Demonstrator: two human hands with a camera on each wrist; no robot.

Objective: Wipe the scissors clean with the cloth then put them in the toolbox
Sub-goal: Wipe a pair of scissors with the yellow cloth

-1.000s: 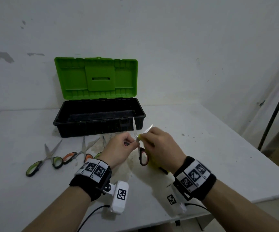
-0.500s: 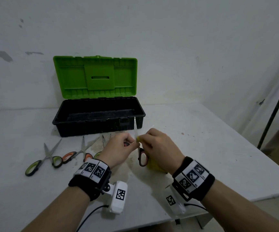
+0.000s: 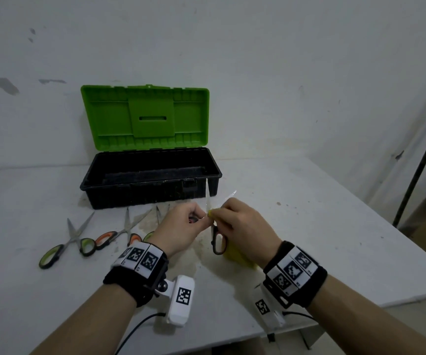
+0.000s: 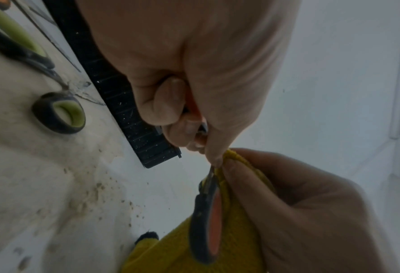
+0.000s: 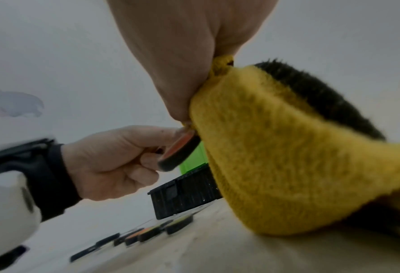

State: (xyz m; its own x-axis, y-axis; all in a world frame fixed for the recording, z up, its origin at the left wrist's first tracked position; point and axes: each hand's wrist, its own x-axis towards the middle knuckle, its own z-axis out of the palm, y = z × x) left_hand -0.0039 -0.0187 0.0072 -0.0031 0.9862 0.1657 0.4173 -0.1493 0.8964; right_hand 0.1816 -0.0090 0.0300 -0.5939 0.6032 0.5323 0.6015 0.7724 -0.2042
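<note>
The left hand [image 3: 181, 226] is gripping one handle of the orange-handled scissors [image 3: 217, 242] above the table [image 3: 334, 239], blades spread; the right hand [image 3: 242, 226] is pinching the yellow cloth [image 4: 236, 194] around them. Behind, the toolbox [image 3: 150, 185] is standing open.

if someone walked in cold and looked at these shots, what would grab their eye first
Most likely the bright green lid of the open toolbox, standing up against the wall at the back of the table. Next, in front of it, the left hand grips one handle of opened orange-handled scissors while the right hand pinches a yellow cloth onto a blade. Three more scissors lie left of the hands.
</note>
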